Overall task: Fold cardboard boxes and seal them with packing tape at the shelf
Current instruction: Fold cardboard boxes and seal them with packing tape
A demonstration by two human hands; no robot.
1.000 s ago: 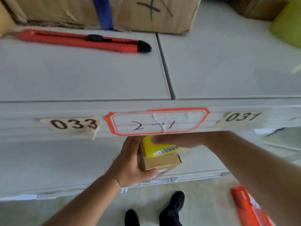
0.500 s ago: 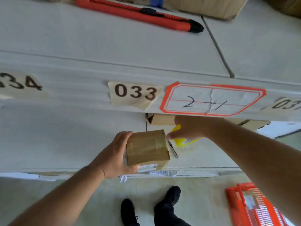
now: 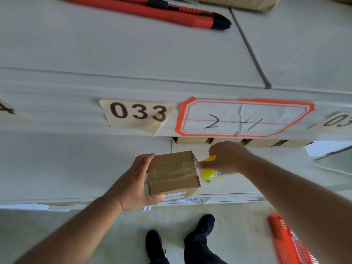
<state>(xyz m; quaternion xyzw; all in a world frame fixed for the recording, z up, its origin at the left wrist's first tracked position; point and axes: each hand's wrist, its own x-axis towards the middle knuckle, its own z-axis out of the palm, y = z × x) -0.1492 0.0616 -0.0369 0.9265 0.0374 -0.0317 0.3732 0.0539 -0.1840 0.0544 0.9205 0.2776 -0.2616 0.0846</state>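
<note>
Left grip (image 3: 136, 184) holds box (image 3: 172, 173) — taped face up.

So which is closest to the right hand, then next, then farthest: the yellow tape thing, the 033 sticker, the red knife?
From the right hand, in the head view:
1. Yellow tape dispenser: in that hand, beside the small box.
2. 033 sticker: on the shelf's front edge, up and to the left.
3. Red utility knife: lying on top of the shelf, farthest away.

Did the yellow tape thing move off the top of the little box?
Yes. The yellow tape dispenser was over the box; now it is beside its right edge, under the 2-1 label.
</note>
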